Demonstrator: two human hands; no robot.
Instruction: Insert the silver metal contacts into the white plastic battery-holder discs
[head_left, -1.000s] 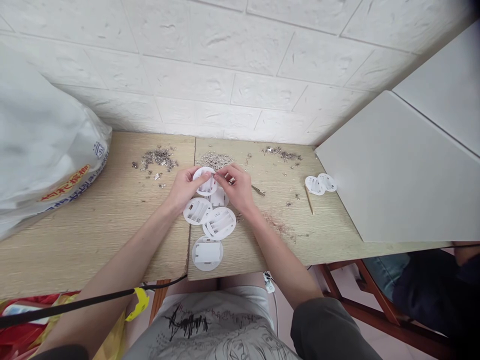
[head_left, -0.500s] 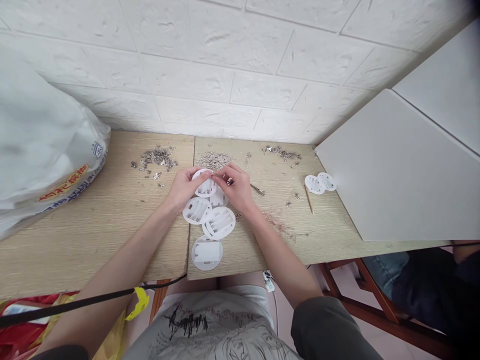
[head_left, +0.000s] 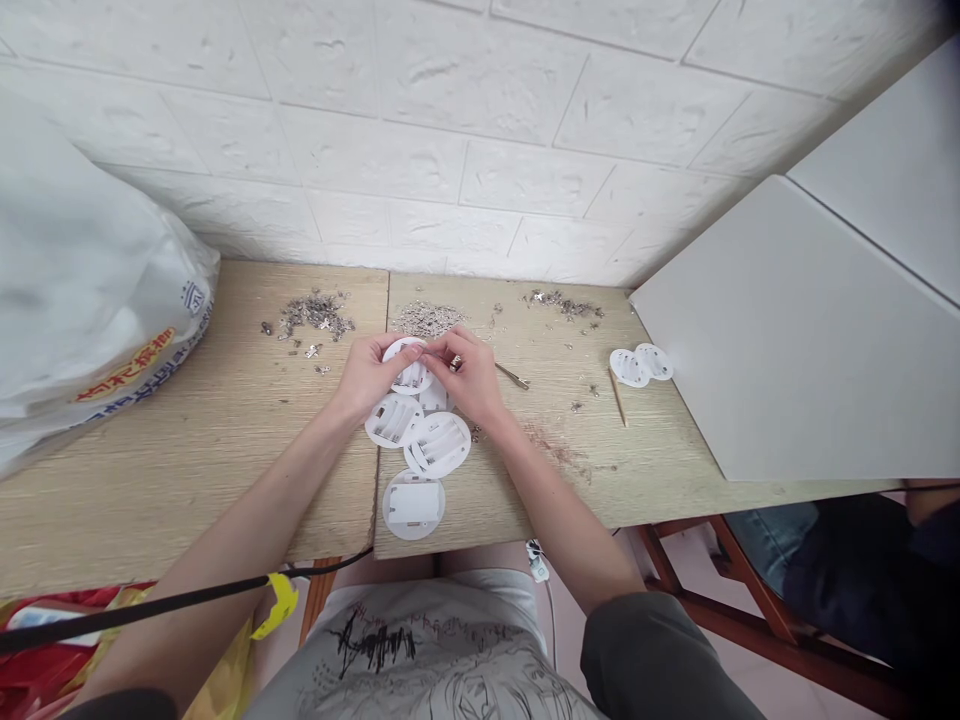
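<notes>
My left hand [head_left: 367, 376] is closed on the rim of a round white plastic battery holder [head_left: 410, 376], thumb on top. At the holder's upper right edge, the fingertips of my right hand [head_left: 469, 375] are pinched together; any small part between them is too small to make out. A slim metal tool [head_left: 513, 376] runs through my right hand, its end poking out on the right. Below my hands lie several more round battery holders [head_left: 438, 445], partly overlapping, some with slots up; one [head_left: 415, 505] shows its flat back.
Piles of small metal contacts [head_left: 316, 314], [head_left: 427, 319], [head_left: 564, 304] lie along the back of the wooden table [head_left: 300, 480]. Two white holders [head_left: 641, 365] and a wooden stick [head_left: 618, 398] are at right, beside a white panel [head_left: 780, 340]. A plastic bag [head_left: 97, 280] bulges at left.
My right hand has shifted very slightly left, its fingertips still at the holder's edge. My left hand keeps its grip, and the other holders stay where they were.
</notes>
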